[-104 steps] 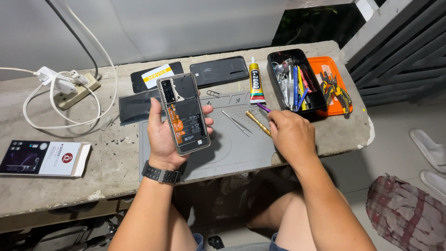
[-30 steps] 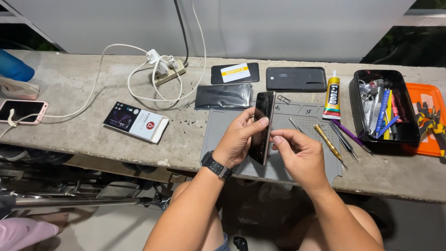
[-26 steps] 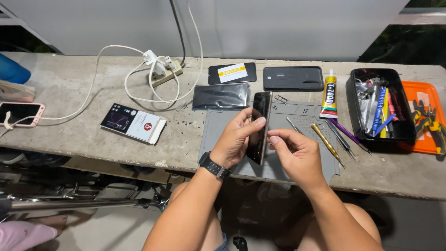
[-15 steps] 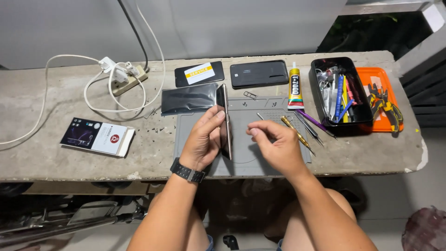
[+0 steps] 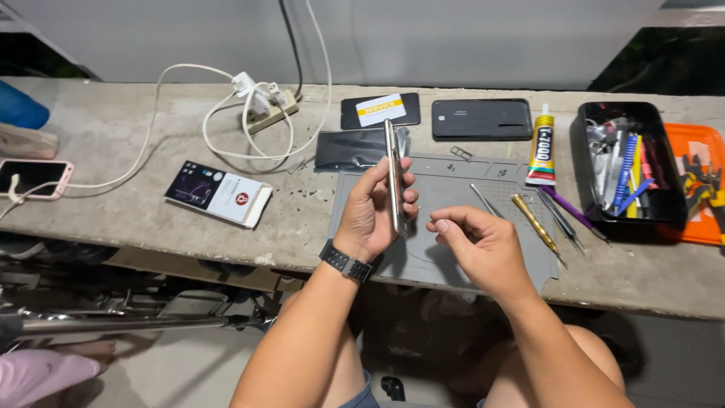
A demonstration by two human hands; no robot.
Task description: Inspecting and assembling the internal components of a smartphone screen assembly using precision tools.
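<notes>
Concrete table [image 5: 113, 219], grey repair mat [image 5: 453, 257]: phone edge inspection.
Left hand [image 5: 374, 215] grasps phone [image 5: 393, 177] edge-on; right hand [image 5: 479, 245] at 3 o'clock, pinched, seemingly empty.

Orange tray [image 5: 706, 151] cut off by the right edge. Phone [image 5: 394, 177] held edge-on, faces hidden. Pink phone [image 5: 30, 177] partly cropped at left.

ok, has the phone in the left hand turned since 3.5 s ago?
Yes. The phone was held open-face up over the grey mat; now the left hand holds it edge-on, above that mat.
</notes>
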